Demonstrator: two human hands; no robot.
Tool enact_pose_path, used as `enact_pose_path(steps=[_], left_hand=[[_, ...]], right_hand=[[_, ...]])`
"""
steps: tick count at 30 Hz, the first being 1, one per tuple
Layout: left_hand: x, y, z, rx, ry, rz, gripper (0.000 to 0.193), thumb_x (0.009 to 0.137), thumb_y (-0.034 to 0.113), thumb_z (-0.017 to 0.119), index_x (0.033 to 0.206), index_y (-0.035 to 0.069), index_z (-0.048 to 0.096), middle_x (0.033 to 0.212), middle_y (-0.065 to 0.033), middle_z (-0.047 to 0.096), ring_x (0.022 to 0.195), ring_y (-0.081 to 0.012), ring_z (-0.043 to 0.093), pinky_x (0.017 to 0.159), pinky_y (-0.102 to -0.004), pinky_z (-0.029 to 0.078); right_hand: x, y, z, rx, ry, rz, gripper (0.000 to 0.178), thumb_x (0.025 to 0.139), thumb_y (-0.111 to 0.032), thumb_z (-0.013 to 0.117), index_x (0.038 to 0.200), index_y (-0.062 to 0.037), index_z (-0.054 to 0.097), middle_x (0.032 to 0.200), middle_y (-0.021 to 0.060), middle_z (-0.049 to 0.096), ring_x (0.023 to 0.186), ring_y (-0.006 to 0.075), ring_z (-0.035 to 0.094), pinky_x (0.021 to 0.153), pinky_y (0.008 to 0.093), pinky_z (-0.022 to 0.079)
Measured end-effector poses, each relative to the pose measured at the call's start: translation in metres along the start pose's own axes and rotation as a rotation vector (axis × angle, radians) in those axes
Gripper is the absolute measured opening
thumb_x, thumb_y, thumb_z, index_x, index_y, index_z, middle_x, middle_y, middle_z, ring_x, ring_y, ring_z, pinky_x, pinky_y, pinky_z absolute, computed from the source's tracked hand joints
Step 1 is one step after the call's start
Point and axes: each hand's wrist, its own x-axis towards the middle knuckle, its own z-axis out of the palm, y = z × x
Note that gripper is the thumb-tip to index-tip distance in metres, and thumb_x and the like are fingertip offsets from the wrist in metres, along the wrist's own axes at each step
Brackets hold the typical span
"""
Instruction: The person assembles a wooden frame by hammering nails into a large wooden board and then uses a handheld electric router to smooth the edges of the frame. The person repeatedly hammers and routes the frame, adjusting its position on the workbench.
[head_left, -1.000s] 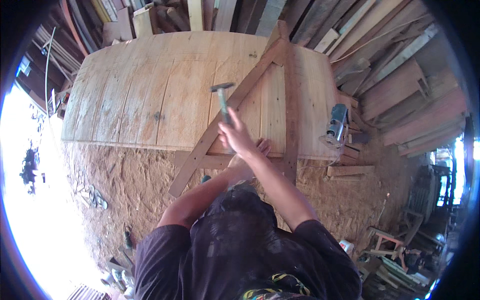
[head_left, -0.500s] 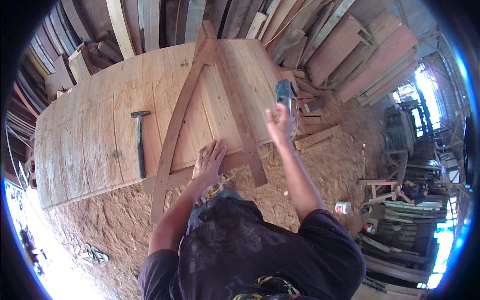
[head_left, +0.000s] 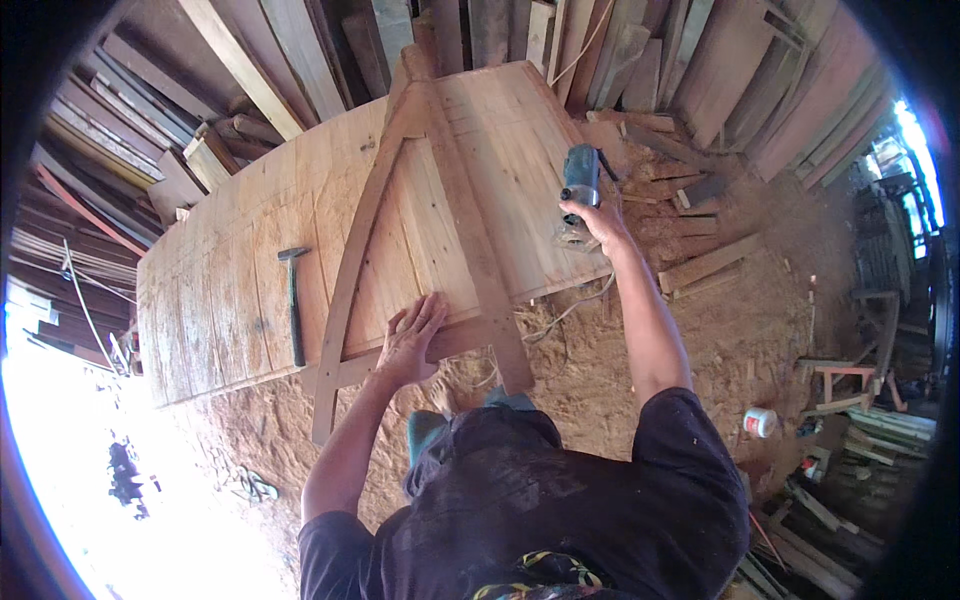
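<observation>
Hammer (head_left: 293, 305) left of triangular frame (head_left: 430, 230) on plank table (head_left: 215, 290), grinder (head_left: 580, 185) right.

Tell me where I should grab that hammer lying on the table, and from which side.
Grip the hammer on its long dark handle, near the end closest to you, coming down from above. It lies flat on the wooden table with its head at the far end and bare boards around it. Your left hand, resting on the triangular frame, looks nearest.

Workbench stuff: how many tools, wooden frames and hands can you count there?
Hammer: 1
Blue-green power tool: 1
Triangular wooden frame: 1
Hands: 2, left hand flat on the frame, right hand gripping the power tool
Total: 5
</observation>
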Motion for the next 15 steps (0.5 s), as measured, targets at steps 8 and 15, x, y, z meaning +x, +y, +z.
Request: enact_pose_path(steps=[8, 15], left_hand=[[0.059, 0.063, -0.017, -0.844, 0.25, -0.28, 0.061, 0.107, 0.041, 0.068, 0.154, 0.003, 0.058, 0.145, -0.0163, 0.069, 0.14, -0.0299, 0.062, 0.118, -0.0426, 0.046], [0.166, 0.179, -0.053, -1.892, 0.066, -0.377, 0.072, 0.109, 0.066, 0.047, 0.145, 0.006, 0.062, 0.127, -0.0117, 0.074, 0.113, -0.0245, 0.071, 0.095, -0.0384, 0.058]], right_hand=[[-0.108, 0.05, 0.012, 0.407, -0.172, -0.162, 0.087, 0.078, -0.031, 0.095, 0.147, 0.0033, 0.055, 0.128, 0.0168, 0.072, 0.11, 0.0251, 0.074, 0.103, 0.0425, 0.058], [-0.208, 0.074, 0.041, 0.592, -0.397, -0.19, 0.103, 0.074, -0.025, 0.1, 0.156, 0.0021, 0.042, 0.134, 0.0154, 0.068, 0.12, 0.0251, 0.07, 0.104, 0.0429, 0.058]])
